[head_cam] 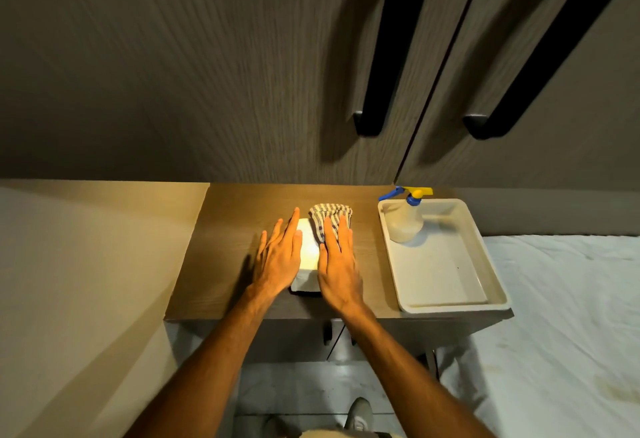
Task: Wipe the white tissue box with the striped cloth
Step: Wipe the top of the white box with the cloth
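You had one white tissue box [306, 257] on the table [221, 247], your left hand [278, 257] spread flat beside it, your right hand [337, 261] flat pressing one striped cloth [327, 217], one tray [446, 264] with one spray bottle [405, 221] alongside.

One head-worn camera looks steeply down from close above, facing the cabinet doors [311, 56], with the small table [225, 229] centred and forearms reaching in from below.
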### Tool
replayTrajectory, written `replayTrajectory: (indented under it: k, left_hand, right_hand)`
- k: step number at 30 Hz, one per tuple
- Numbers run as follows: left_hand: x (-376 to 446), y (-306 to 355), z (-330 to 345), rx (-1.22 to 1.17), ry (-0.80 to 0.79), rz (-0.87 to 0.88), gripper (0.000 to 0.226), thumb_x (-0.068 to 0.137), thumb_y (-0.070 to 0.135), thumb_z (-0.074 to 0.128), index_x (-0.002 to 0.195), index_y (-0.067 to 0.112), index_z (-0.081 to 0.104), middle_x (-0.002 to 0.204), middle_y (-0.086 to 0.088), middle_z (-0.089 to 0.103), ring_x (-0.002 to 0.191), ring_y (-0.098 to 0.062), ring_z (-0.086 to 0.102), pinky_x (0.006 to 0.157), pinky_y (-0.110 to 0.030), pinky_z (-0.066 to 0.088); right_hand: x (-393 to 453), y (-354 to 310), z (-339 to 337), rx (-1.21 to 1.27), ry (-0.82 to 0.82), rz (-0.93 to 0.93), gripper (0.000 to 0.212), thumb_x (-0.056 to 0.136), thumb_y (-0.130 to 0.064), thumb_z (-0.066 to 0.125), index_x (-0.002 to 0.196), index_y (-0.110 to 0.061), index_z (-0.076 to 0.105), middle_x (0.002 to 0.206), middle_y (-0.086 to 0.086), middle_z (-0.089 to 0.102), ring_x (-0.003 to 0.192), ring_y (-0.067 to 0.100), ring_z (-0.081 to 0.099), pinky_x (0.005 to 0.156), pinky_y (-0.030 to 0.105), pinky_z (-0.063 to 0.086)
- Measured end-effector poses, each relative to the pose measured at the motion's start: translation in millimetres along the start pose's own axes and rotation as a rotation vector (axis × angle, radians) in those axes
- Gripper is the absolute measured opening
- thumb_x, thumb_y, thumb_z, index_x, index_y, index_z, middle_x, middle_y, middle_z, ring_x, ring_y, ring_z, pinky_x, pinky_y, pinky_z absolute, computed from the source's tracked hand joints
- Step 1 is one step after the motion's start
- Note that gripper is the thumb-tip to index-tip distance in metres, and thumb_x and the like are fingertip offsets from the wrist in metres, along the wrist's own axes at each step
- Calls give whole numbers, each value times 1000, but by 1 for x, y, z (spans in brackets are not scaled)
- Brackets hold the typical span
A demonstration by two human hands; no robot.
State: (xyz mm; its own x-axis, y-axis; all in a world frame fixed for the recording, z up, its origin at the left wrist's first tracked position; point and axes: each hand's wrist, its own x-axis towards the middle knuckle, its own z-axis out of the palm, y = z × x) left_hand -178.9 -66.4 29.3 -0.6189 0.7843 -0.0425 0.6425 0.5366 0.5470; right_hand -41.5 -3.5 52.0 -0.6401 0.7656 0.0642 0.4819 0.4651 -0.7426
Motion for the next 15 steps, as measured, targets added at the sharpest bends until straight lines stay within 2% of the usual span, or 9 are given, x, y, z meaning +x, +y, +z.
replayTrajectory:
  k: [3, 4, 6, 8, 10, 13, 15]
  left_hand:
    - [-2, 1, 0, -1, 10, 21, 65, 100, 42, 10, 163, 27, 8, 168, -5, 29, 158, -29, 18, 128, -56, 6]
    - [-2, 0, 0, -7, 14, 29, 63, 102, 39, 17, 163, 25, 8, 168, -6, 30, 157, -30, 18, 127, -56, 6]
    - [-2, -1, 0, 14, 17, 40, 61, 105, 35, 25, 163, 23, 9, 169, -4, 25, 158, -31, 17, 127, -57, 6]
    - [-1, 0, 0, 67, 7, 41, 66, 101, 44, 11, 163, 22, 10, 171, 0, 18, 158, -29, 15, 128, -57, 7]
    - [-1, 3, 0, 89, 25, 22, 69, 99, 47, 0, 163, 23, 9, 170, -3, 22, 158, -27, 16, 129, -55, 6]
    - [0, 5, 1, 63, 71, -25, 56, 109, 39, 19, 163, 28, 9, 168, -8, 29, 158, -28, 19, 127, -52, 1]
    - [-1, 6, 0, 60, 68, -42, 56, 109, 37, 23, 163, 28, 9, 167, -9, 29, 158, -28, 18, 127, -53, 0]
  right_hand:
    - [-34, -7, 0, -127, -60, -82, 67, 98, -51, 19, 161, -32, 9, 172, -5, -1, 158, 21, -9, 125, 45, 24]
    - [-39, -8, 2, -202, -71, -121, 63, 101, -44, 24, 161, -33, 8, 172, -4, 1, 158, 24, -9, 125, 47, 26]
    - [-30, -10, 1, -275, -95, -176, 64, 100, -43, 25, 161, -31, 10, 171, -3, 8, 158, 26, -4, 124, 49, 27]
    - [-3, -4, 0, -281, -98, -225, 59, 104, -42, 26, 161, -30, 14, 171, -2, 11, 158, 25, -1, 125, 49, 26]
    - [22, 3, -4, -215, -102, -177, 55, 108, -40, 30, 161, -30, 16, 171, -3, 10, 158, 22, 0, 125, 49, 28]
    - [22, 4, -1, -42, -38, -12, 57, 108, -42, 31, 161, -29, 13, 172, -5, 5, 158, 17, 4, 123, 49, 31]
    - [-3, -3, 5, -8, 21, 32, 62, 108, -32, 38, 162, -27, 9, 172, -4, 1, 159, 20, 3, 122, 51, 33]
